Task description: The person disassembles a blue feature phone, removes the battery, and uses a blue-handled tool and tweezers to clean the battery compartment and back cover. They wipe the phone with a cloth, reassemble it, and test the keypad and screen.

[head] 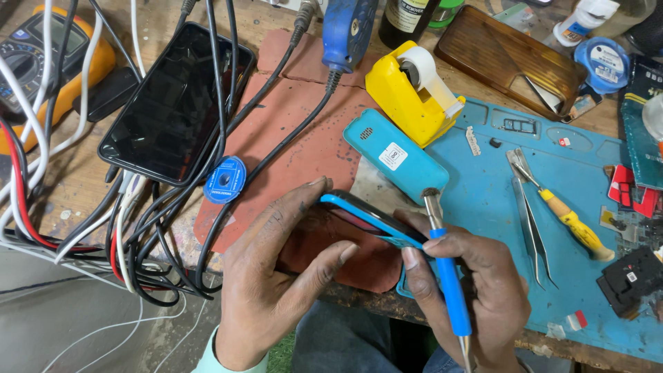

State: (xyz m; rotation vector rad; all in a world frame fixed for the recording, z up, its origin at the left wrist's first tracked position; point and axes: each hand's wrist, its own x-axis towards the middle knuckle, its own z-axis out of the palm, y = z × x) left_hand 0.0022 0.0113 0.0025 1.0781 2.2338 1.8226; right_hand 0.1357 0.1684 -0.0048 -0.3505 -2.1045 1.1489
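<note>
My left hand (276,276) grips a small blue phone body (369,217), held edge-up over the reddish mat (290,145). My right hand (476,290) steadies the phone's right end and holds a blue-handled tool (447,276) with a metal tip pointing up near the phone. A teal phone back cover (394,155) lies just beyond, next to a yellow tape dispenser (414,90).
A large black phone (173,103) lies at the left among tangled cables (138,228). A small blue solder wick spool (225,179) sits by it. Tweezers (528,214) and a yellow-handled tool (573,224) lie on the blue work mat (483,186). A yellow multimeter (41,55) is at far left, a wooden tray (507,59) at the back.
</note>
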